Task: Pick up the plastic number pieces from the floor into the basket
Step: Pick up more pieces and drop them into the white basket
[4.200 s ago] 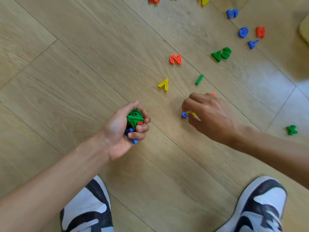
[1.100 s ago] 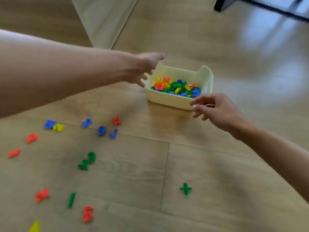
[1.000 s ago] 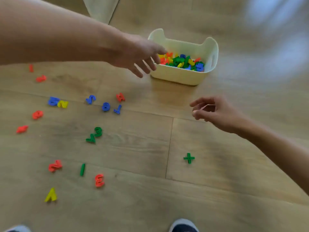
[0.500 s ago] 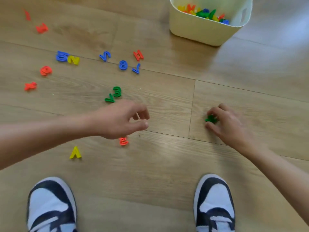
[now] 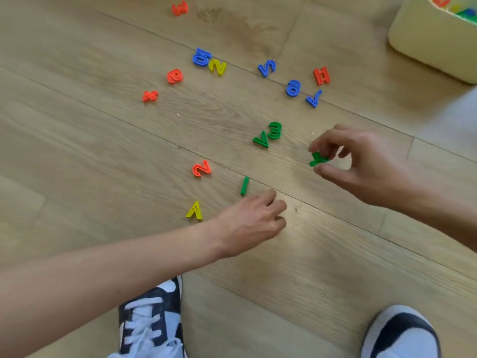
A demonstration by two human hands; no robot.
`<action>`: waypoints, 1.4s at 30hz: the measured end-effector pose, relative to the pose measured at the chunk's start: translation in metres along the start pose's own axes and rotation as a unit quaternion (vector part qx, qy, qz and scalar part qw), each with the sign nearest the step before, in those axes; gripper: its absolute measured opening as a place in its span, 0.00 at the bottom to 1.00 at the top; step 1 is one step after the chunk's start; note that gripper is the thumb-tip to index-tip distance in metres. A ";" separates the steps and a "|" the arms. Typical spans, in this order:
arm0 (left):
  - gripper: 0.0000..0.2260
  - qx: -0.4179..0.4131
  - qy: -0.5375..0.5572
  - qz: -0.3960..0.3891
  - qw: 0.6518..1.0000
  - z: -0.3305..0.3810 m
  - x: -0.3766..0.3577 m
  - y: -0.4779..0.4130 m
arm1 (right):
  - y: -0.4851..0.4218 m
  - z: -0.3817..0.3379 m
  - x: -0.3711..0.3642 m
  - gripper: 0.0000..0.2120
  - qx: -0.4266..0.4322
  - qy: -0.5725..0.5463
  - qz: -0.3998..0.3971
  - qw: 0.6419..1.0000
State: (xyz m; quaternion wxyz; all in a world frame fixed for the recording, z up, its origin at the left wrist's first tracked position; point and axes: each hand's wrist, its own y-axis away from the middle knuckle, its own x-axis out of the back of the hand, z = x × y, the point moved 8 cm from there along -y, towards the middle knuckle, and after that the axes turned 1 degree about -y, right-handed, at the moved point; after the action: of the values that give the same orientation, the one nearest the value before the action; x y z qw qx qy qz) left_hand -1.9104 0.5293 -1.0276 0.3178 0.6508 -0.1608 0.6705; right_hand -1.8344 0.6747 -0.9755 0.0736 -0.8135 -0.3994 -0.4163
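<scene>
My right hand (image 5: 361, 164) pinches a green plus piece (image 5: 318, 158) between thumb and fingertips, just above the wooden floor. Palm down, my left hand (image 5: 253, 220) has its curled fingertips on the floor beside a green 1 (image 5: 244, 186); whatever lies under those fingers is hidden. Several plastic pieces lie around: a yellow 7 (image 5: 195, 210), a red 2 (image 5: 201, 168), a green 3 (image 5: 275, 130) touching a green 7 (image 5: 261, 139), and blue, red and yellow pieces farther off. The cream basket (image 5: 433, 40) holding coloured pieces sits at the top right corner.
My two black-and-white shoes stand at the bottom, the left shoe (image 5: 152, 319) under my left forearm and the right shoe (image 5: 402, 332) at the lower right. A pale mat or rug edge (image 5: 454, 120) shows on the right below the basket.
My right hand has lifted the green plus off the floor. My left hand has dropped onto the floor where a red 3 lay beside it, and that piece is out of sight. The view swung left.
</scene>
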 end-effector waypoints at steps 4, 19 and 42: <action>0.10 0.017 -0.004 0.052 0.998 0.001 0.010 0.008 | -0.033 -0.036 -0.024 0.12 0.089 0.030 -0.063 0.994; 0.13 0.218 0.057 0.044 0.973 -0.064 -0.021 0.113 | -0.042 -0.090 -0.129 0.12 0.372 0.227 -0.144 0.889; 0.06 0.218 0.120 -0.019 0.968 -0.064 -0.040 0.122 | -0.027 -0.076 -0.136 0.10 0.397 0.304 -0.102 0.860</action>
State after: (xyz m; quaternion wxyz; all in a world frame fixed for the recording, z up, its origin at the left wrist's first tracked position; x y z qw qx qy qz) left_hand -2.0394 0.4702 -1.0492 0.1979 0.6220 0.0412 0.7564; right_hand -1.9459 0.5780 -1.0324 0.4651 -0.5031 -0.5696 -0.4540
